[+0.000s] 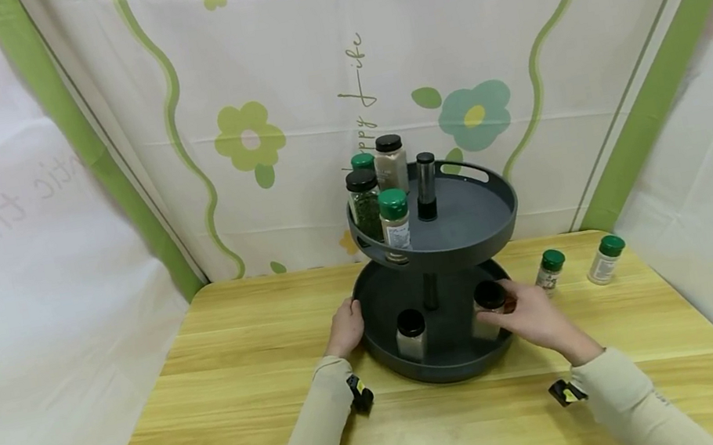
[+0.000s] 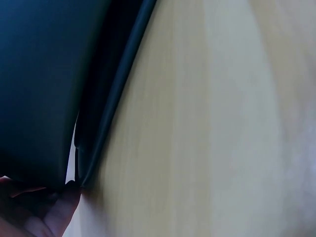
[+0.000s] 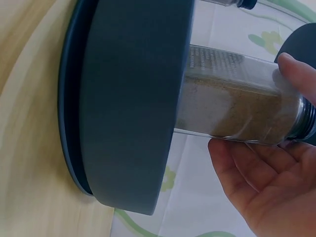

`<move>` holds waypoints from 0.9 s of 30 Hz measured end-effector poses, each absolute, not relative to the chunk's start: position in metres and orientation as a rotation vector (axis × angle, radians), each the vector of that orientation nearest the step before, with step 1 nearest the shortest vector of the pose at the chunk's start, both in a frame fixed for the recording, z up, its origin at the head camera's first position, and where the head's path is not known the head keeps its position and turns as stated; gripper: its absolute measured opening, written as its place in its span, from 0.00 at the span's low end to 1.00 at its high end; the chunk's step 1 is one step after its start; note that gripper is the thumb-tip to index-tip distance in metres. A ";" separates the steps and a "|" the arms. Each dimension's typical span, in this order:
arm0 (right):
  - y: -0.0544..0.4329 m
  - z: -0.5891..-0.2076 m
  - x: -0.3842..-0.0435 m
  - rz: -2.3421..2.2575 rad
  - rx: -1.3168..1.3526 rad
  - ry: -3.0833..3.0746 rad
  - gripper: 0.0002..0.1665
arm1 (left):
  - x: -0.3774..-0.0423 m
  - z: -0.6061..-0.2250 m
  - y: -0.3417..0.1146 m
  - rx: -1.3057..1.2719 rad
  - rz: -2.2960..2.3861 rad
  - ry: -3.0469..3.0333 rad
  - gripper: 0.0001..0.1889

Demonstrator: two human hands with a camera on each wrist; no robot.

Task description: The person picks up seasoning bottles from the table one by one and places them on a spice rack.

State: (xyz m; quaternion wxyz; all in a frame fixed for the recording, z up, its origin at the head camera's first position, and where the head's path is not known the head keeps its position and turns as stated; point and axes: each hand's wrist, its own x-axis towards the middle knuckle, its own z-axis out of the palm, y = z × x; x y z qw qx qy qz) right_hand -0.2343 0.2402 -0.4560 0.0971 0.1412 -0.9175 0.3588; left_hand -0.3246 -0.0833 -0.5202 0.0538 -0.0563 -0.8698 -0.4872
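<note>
A dark grey two-tier turntable rack (image 1: 450, 371) stands on the wooden table. At the left rim of its lower tier, my left hand (image 1: 346, 328) grips the edge; the left wrist view shows fingertips (image 2: 63, 210) right at that rim. My right hand (image 1: 533, 314) holds a black-lidded spice jar (image 3: 237, 98) over the right part of the lower tier, thumb on one side and fingers on the other. Brown powder fills much of this clear jar, which looks upright, its base hidden behind the tier wall in the right wrist view. Another black-lidded jar (image 1: 411, 340) stands left of it.
Several jars, including a green-lidded jar (image 1: 395, 220) and a black-lidded jar of green flakes (image 1: 366, 209), crowd the upper tier's left side (image 1: 471, 222). Two green-lidded jars (image 1: 551, 269) (image 1: 605, 262) stand on the table at right. A patterned curtain (image 1: 296, 42) hangs behind.
</note>
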 end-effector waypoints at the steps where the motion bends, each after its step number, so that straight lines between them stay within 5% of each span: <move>1: 0.240 -0.457 -0.234 1.066 0.418 -2.725 0.28 | -0.325 -0.520 -0.083 -0.171 -1.480 -2.644 0.20; 11: 0.235 -0.463 -0.236 1.108 0.390 -2.807 0.41 | -0.325 -0.520 -0.083 -0.165 -1.480 -2.646 0.21; 27: 0.223 -0.473 -0.234 1.064 0.446 -2.770 0.31 | -0.324 -0.520 -0.083 -0.164 -1.480 -2.639 0.20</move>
